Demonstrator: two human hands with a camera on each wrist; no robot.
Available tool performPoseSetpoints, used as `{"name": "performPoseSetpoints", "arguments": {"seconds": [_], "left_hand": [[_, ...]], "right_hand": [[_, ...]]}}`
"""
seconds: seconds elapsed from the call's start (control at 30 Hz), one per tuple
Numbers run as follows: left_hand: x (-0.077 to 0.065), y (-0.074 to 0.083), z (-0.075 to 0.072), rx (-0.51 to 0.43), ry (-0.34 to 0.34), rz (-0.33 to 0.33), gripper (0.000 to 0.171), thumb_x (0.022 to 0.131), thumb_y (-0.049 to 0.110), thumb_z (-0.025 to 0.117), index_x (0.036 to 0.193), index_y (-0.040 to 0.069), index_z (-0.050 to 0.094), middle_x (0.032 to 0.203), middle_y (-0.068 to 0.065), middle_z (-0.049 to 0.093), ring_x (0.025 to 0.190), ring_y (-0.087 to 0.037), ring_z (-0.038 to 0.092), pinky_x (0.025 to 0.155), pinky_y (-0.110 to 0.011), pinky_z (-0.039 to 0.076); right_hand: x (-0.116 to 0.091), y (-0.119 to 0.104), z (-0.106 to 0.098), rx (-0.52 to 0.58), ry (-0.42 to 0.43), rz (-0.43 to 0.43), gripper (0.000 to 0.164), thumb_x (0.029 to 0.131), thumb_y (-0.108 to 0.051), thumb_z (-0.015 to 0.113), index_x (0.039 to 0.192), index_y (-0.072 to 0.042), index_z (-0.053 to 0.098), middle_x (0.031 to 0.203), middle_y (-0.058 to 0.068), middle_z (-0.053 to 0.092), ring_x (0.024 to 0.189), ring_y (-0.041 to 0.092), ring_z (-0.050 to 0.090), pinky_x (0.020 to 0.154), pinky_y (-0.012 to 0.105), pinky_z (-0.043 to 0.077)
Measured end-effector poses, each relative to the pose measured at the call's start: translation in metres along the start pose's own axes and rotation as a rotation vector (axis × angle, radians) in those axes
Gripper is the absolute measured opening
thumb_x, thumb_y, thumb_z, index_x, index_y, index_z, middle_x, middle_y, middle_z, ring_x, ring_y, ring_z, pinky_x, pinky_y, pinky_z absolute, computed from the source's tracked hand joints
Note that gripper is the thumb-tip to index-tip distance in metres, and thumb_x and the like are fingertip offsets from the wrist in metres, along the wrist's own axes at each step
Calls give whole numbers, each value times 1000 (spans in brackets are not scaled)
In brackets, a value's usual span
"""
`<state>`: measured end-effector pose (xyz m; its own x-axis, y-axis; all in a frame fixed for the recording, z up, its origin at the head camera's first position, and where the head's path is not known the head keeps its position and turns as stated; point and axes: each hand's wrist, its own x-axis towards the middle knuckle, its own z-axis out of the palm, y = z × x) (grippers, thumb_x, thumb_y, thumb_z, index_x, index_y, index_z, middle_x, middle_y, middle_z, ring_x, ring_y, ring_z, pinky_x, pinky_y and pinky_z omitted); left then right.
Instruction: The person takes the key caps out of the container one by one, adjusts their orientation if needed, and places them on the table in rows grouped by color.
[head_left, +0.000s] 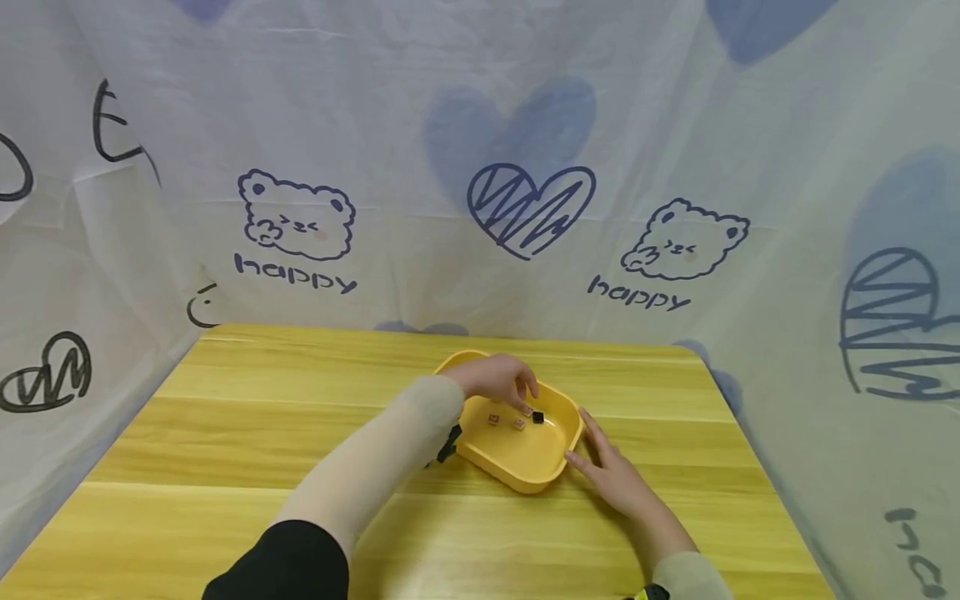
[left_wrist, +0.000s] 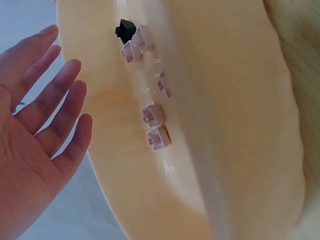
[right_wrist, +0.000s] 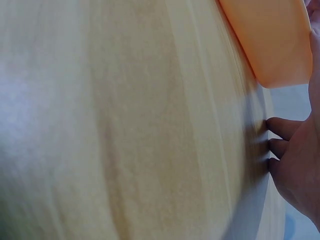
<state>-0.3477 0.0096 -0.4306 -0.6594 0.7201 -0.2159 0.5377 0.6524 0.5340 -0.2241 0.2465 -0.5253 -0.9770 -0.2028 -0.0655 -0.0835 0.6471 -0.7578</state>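
A yellow plastic tray (head_left: 525, 467) holds several small pink keycaps (left_wrist: 153, 115) and a black keycap (head_left: 537, 417), scattered on its floor. My left hand (head_left: 498, 379) reaches over the tray's far left rim, fingertips pointing down close to the keycaps. In the left wrist view its fingers are spread and loosely bent, with nothing held between them. At the tray's right side, my right hand (head_left: 618, 475) rests with thumb and forefinger against the outer wall. The right wrist view has other fingertips (right_wrist: 277, 146) of that hand on the tabletop, below the tray's corner.
The tray stands on a wood-grain table (head_left: 285, 400), right of its middle. Behind and at both sides hangs a pale curtain (head_left: 405, 217) printed with hearts and bears. A black wrist device (head_left: 450, 444) sits at my left wrist, close beside the tray's left wall.
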Motion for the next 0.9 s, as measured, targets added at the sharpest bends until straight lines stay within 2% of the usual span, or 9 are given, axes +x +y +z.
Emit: {"name": "performPoseSetpoints", "arguments": {"seconds": [0.2,0.47,0.6,0.8,0.9], "left_hand": [[17,1,9,34,-74,3,30,87,15,75,117,14,70,102,3,66,89,-9,60,74,-25,51],[30,9,15,174,-160,23,36,87,19,75,123,16,68,114,3,66,98,-10,61,81,-24,50],[36,10,18,217,-172,-7,38,86,23,77,123,19,68,117,4,65,102,-11,61,84,-26,50],[42,11,23,341,-200,-56,42,85,29,78,125,23,67,129,7,59,117,-13,54,96,-29,45],[46,8,26,367,-219,-62,42,85,29,78,125,23,67,129,8,58,120,-13,53,99,-30,43]], "right_hand": [[1,2,1,-3,14,-23,76,98,-46,54,158,-31,8,155,16,27,139,45,24,106,69,16],[1,3,1,3,10,-13,77,98,-49,53,157,-32,7,156,16,25,140,45,23,106,69,17],[0,2,0,9,6,-21,76,99,-46,53,157,-34,7,156,16,25,140,45,22,106,69,16],[1,3,1,3,3,-26,76,99,-45,53,158,-32,7,156,14,25,141,43,21,109,67,8],[1,5,0,2,6,-20,76,99,-45,54,158,-31,8,156,14,25,141,42,21,109,66,8]]}}
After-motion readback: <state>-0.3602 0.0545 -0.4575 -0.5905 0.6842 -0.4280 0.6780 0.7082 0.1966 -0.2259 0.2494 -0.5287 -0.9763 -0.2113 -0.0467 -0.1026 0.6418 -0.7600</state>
